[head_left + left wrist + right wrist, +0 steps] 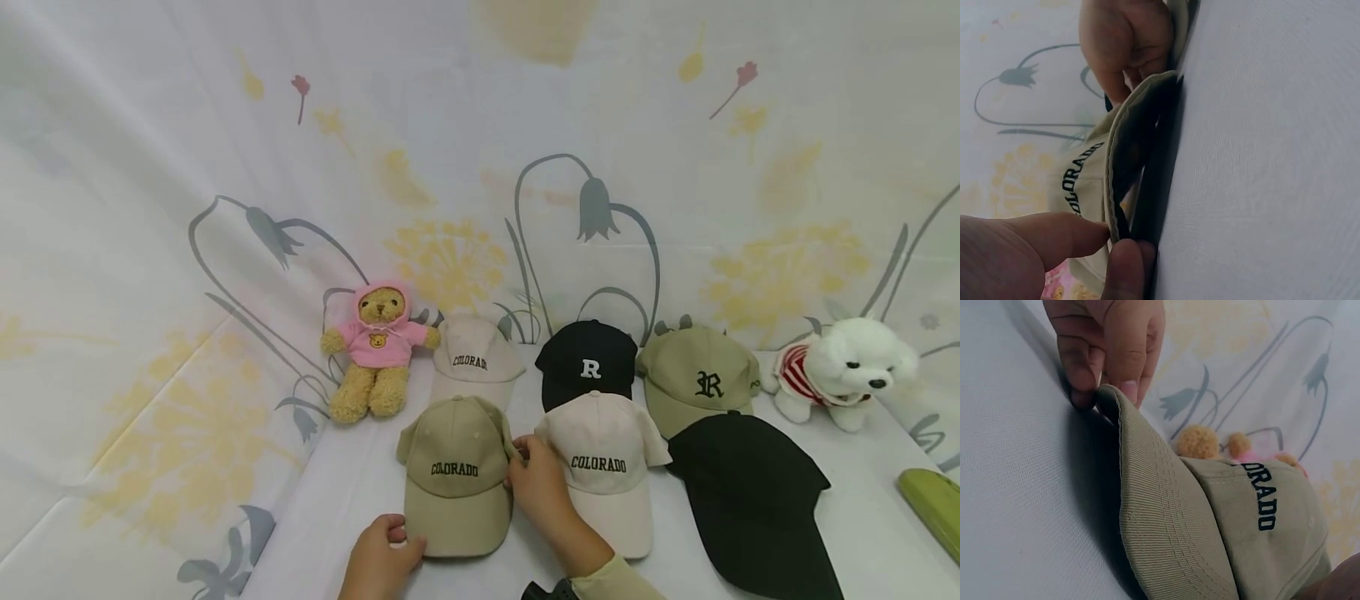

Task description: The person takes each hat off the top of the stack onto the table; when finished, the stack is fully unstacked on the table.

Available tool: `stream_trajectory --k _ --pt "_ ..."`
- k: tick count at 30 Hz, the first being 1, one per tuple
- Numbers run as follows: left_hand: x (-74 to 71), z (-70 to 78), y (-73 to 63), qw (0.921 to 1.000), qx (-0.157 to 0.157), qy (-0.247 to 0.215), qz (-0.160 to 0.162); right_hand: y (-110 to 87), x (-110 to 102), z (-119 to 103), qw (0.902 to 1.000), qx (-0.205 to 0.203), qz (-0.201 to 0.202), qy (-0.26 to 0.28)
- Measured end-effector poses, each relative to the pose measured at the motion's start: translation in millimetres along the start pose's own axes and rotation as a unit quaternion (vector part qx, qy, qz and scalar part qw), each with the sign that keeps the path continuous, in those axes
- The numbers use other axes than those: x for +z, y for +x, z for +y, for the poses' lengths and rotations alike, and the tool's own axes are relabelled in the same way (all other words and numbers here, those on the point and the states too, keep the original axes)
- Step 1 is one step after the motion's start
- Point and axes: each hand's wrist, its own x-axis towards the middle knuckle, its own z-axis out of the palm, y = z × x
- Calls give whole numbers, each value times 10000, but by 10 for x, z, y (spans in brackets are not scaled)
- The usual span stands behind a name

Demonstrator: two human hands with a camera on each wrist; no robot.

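Observation:
An olive-khaki cap (457,471) lettered COLORADO lies in the front row with its brim toward me. My left hand (381,557) pinches the left front corner of its brim (1160,506), thumb on top and fingers below. In the left wrist view the brim's edge stands a little off the white cloth, with a dark gap under it. My right hand (542,487) grips the right side of the same cap's crown, thumb and fingers at the fabric edge. That hand overlaps the cream COLORADO cap (597,462) just to the right.
Behind stand another cream cap (472,358), a black cap with an R (588,362) and a khaki R cap (701,375). A plain black cap (750,492) lies front right. A pink-hooded teddy bear (381,350) and a white plush dog (847,371) flank them; a green object (930,504) lies far right.

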Motion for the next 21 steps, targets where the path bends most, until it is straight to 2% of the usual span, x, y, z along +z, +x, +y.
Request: stream_trajectory --k 9,21 --pt "-30 -22 35 9998 29 -83 -175 -27 13 20 9999 129 75 65" --pt "-86 -37 62 9980 -235 -213 -550 -84 -19 -11 9999 140 -55 42"
